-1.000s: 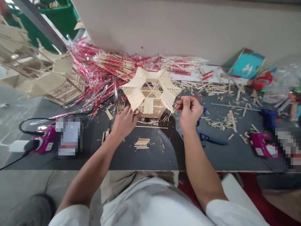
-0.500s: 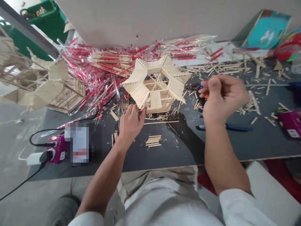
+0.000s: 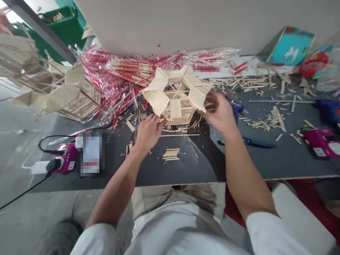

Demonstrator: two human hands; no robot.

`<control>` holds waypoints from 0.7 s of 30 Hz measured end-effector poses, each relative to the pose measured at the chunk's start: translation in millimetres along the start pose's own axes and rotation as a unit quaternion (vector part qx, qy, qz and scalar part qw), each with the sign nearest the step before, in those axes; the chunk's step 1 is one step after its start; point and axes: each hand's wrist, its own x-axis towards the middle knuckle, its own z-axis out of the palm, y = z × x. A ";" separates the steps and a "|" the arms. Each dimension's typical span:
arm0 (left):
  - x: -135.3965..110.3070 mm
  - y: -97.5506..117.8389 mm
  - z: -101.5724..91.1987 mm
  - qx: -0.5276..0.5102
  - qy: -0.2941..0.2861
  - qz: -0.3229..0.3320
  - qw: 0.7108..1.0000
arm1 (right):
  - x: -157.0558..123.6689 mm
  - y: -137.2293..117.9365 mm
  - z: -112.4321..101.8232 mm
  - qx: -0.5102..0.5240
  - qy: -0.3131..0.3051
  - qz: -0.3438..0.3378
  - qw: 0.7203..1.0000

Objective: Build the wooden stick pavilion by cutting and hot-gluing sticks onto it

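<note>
A star-shaped structure of thin wooden sticks [image 3: 157,102], with a six-sided opening in its middle, stands on the dark table. My left hand [image 3: 149,131] is closed at its lower left point, fingertips against the stick edge. My right hand [image 3: 221,112] is at the right side of the star, fingers apart and curved around its right point; whether they touch it I cannot tell. Below the star lies a small row of short cut sticks [image 3: 171,154]. One long single stick [image 3: 183,135] lies between the row and the star.
Blue pliers [image 3: 259,143] lie right of my forearm. A blue glue gun [image 3: 326,108] and purple power socket [image 3: 320,143] are at far right. Red-marked plastic sleeves of sticks [image 3: 111,76] pile up behind. Another stick structure [image 3: 77,95], a phone [image 3: 91,154] and another socket [image 3: 66,157] are left.
My right hand has come left and down from above the table to the star's right side, its fingers spreading. My left hand stays at the lower left point. The view has shifted slightly.
</note>
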 end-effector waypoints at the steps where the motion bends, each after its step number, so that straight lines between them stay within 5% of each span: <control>1: 0.6 -1.3 2.2 0.009 -0.014 0.005 1.000 | -1.7 -1.4 0.6 0.018 -0.058 0.010 0.998; 4: 1.5 -1.3 8.9 0.033 -0.037 0.019 0.999 | -8.6 -9.7 3.5 0.039 -0.162 0.006 0.986; 10: 0.4 7.6 14.0 0.024 -0.019 0.009 0.999 | -10.5 -14.2 19.6 -0.057 -0.089 -0.010 0.994; 21: 11.0 1.9 18.8 0.055 0.077 -0.054 0.994 | -10.5 -16.9 49.9 -0.073 -0.031 -0.013 0.997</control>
